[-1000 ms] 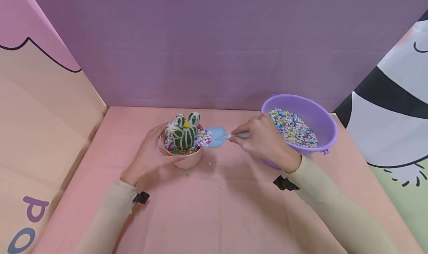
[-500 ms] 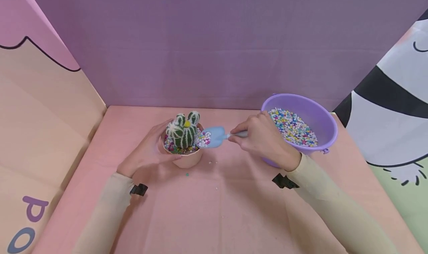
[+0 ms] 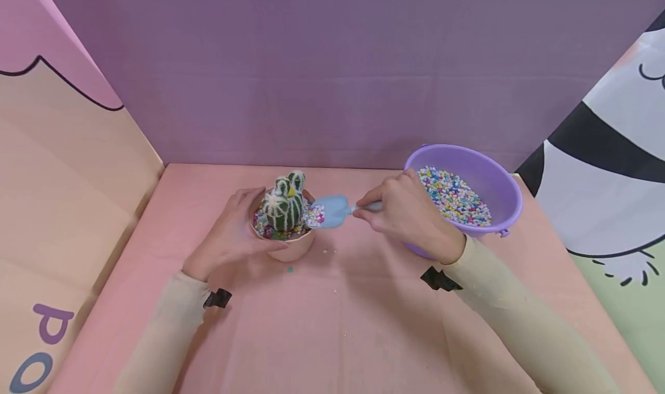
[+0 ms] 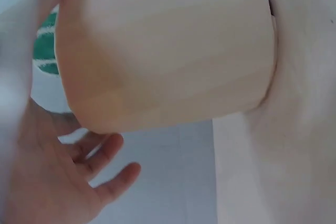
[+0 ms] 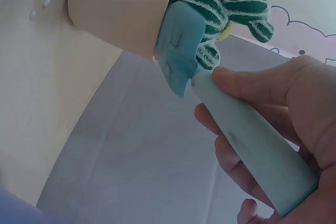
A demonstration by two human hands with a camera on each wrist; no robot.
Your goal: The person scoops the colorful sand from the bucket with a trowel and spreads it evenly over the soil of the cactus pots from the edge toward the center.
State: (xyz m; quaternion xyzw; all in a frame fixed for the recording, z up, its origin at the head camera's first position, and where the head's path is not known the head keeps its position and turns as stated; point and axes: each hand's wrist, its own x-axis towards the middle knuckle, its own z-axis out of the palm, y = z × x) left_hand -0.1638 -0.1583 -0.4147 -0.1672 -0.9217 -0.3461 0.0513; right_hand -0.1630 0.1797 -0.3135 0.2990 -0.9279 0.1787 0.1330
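A toy cactus (image 3: pixel 284 213), green with white stripes and a yellow bit, stands in a pale peach flowerpot (image 3: pixel 294 250) among colored pebbles. My left hand (image 3: pixel 227 235) holds the pot from the left, thumb along the near side and fingers round the far side. The left wrist view shows the pot wall (image 4: pixel 168 56) close up. Between thumb and curled fingers, my right hand (image 3: pixel 407 212) grips the grey handle (image 5: pixel 252 140) of a small blue trowel (image 3: pixel 335 211). Its blade tip lies over the pot's right rim, with pebbles (image 3: pixel 314 215) on it beside the cactus.
Right of the pot, behind my right hand, stands a purple bucket (image 3: pixel 501 195) with many colored pebbles (image 3: pixel 457 198) inside. A few loose pebbles (image 3: pixel 325 251) lie on the pink table cover (image 3: pixel 312 330). A purple backdrop (image 3: pixel 332 77) rises behind.
The cactus has turned and leaned slightly in the pot. Fewer pebbles show on the trowel blade. Both hands have stayed nearly in place.
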